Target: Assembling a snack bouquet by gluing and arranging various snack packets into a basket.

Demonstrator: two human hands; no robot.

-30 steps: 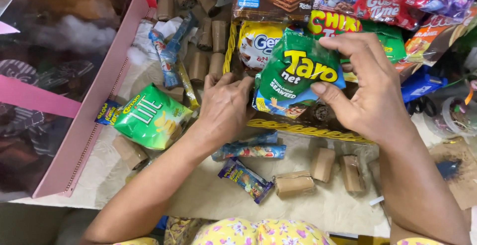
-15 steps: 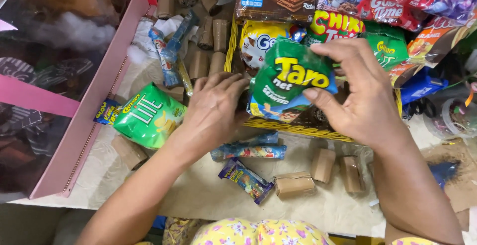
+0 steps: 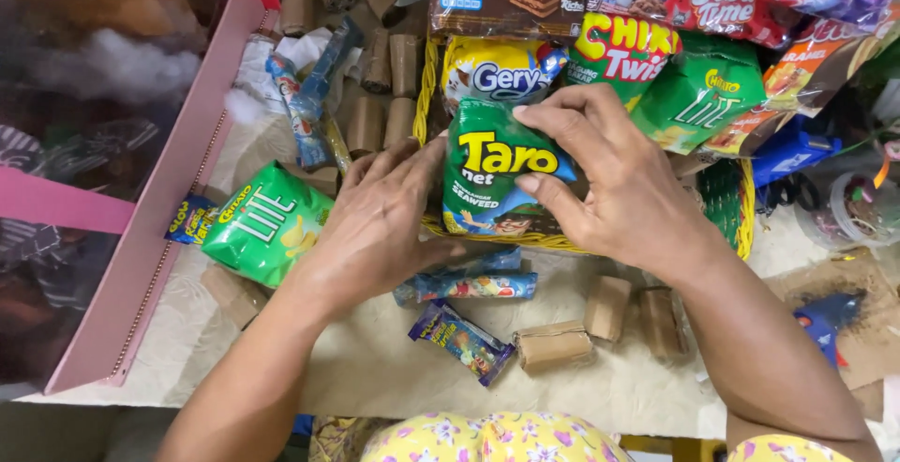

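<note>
Both grips closed around green snack bag [image 3: 497, 176]

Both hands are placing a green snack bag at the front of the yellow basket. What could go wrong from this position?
The green snack bag stands at the front rim of the yellow basket, held by the left hand and the right hand. Once released, it may tip forward onto the slim blue packets below. The basket looks crowded, so pushing the bag in may shove the yellow bag behind it. Firm pressing may crush the snacks inside.

Single head view, looking steeply down, close over table [image 3: 375, 378]
</note>
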